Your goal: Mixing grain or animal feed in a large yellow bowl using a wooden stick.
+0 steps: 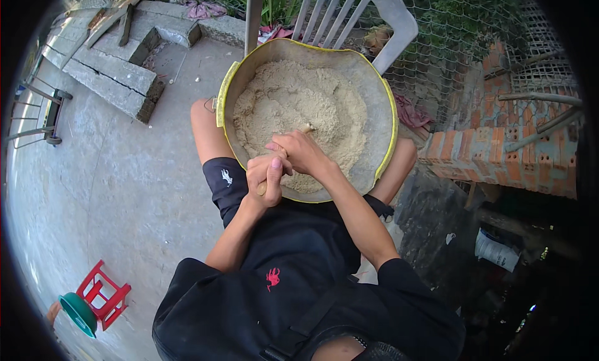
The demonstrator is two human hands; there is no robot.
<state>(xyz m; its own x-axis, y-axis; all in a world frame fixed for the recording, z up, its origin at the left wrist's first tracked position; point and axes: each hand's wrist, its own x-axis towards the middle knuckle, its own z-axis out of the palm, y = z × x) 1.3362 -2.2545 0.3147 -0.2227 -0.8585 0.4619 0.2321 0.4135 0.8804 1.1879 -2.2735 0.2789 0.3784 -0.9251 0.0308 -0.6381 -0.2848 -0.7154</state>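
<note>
Between my knees stands a wide round tub (392, 105) with a yellow rim and a grey inside. Pale tan meal (293, 96) fills much of it, heaped unevenly toward the left and middle. Both my hands are closed around one wooden stick (262, 187) that slants over the tub's near side. My left hand (267, 177) grips it near its lower end. Farther up, my right hand (296, 152) wraps it, and the stick's tip shows just beyond, by the meal. Whether that tip touches the meal I cannot tell.
A grey plastic chair (399, 24) stands behind the tub. Concrete slabs (112, 80) lie at the far left, with a wheeled metal cart (53, 121) below. A red stool (106, 295) and green basin (78, 314) are at lower left. A brick wall (499, 152) rises at right.
</note>
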